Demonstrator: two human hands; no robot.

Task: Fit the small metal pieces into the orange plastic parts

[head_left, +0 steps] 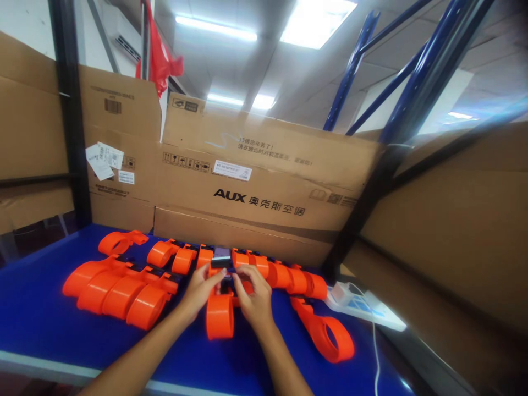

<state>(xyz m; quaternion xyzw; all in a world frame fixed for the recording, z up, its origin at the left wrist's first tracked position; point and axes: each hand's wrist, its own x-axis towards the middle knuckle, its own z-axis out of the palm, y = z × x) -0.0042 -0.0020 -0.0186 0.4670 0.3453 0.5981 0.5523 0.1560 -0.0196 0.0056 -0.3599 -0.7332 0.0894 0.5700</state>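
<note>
In the middle of the blue table, my left hand (203,289) and my right hand (254,296) come together, fingertips pinched on the dark end piece of an orange loop (220,318). The loop, a wide glossy band, shows below and between the hands. Just beyond my fingertips sits a small dark block (221,255) with a pale edge; whether it touches the piece I hold I cannot tell. My fingers partly hide the dark piece. A row of similar orange loops (279,275) with dark ends lies right behind my hands.
More orange loops (103,291) are grouped at the left, one single loop (119,242) behind them. Another long loop (330,338) lies at the right, near a white power strip (367,308) with a cable. Cardboard (264,181) and dark posts (363,198) border the blue table (49,335).
</note>
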